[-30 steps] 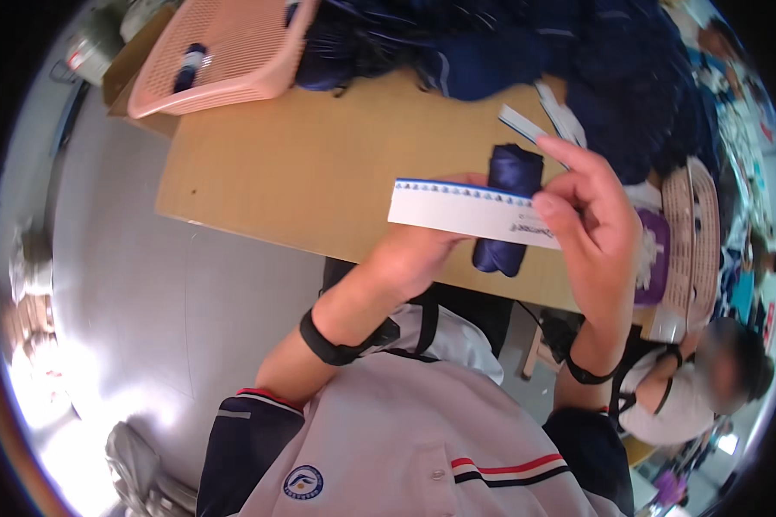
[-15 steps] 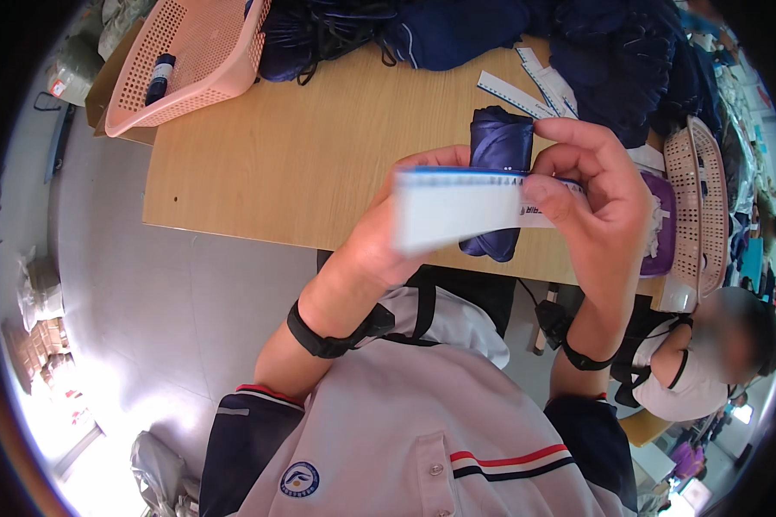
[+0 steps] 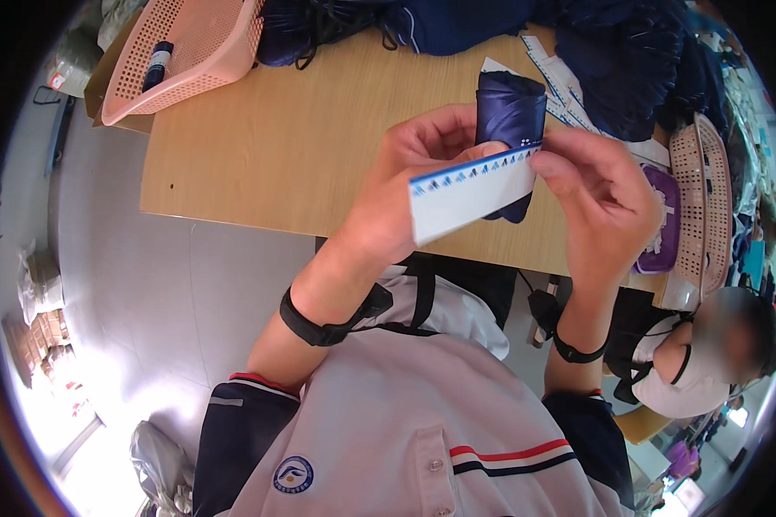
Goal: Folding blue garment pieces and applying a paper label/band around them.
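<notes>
A tight roll of shiny dark blue fabric (image 3: 510, 108) is held upright above the table's near edge. Across its front runs a white paper band (image 3: 470, 194) with a blue patterned edge, its loose end slanting down to the left over my left wrist. My left hand (image 3: 422, 151) is closed around the roll's left side, the thumb pressing on the band's upper edge. On the right, my right hand (image 3: 608, 185) pinches the band against the roll, thumb in front. Its other fingers are curled and partly hidden behind the roll.
More white paper bands (image 3: 553, 77) lie on the wooden table (image 3: 259, 155), beside dark blue fabric (image 3: 612, 69). A pink basket (image 3: 207, 82) at far left holds a banded roll (image 3: 157, 65). At right are a purple tray (image 3: 661, 250), a beige basket (image 3: 703, 215) and a seated person (image 3: 677, 370).
Both hands have lifted the roll slightly away from me. The band now slants more steeply, and my left thumb has come over its upper edge.
</notes>
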Motion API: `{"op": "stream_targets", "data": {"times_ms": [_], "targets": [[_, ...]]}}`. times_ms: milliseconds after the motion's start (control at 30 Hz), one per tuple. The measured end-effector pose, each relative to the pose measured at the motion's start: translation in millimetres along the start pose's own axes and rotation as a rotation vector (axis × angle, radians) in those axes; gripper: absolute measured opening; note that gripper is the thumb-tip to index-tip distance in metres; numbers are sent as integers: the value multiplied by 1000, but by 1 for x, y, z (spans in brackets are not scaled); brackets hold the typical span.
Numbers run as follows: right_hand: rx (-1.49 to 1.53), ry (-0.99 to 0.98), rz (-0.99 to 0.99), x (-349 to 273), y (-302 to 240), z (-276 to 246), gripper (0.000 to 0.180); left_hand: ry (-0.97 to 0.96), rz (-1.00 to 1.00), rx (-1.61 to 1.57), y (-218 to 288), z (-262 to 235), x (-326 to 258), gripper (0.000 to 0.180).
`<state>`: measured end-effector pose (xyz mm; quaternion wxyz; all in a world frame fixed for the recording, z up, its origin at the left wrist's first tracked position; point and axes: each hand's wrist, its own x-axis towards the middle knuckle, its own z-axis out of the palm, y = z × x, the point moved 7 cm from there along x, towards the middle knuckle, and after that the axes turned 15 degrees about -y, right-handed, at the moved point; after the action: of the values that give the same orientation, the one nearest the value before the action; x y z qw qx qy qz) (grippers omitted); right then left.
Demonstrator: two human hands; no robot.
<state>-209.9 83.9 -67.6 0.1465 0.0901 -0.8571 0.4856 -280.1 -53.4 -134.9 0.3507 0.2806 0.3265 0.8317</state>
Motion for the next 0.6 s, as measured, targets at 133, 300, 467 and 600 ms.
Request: {"op": "stream_targets", "data": {"times_ms": [133,300,467,600], "targets": [[410,-6,231,4,19,15,42,90,134,404,2,-1,-3,31],[615,-96,314,7,45,23,42,205,168,614,10,5,-7,26],[931,122,179,-4,52,31,41,175,320,707,24,19,-10,20],[1026,151,59,-16,51,37,45,372,255,1007,38,29,-4,14]]}}
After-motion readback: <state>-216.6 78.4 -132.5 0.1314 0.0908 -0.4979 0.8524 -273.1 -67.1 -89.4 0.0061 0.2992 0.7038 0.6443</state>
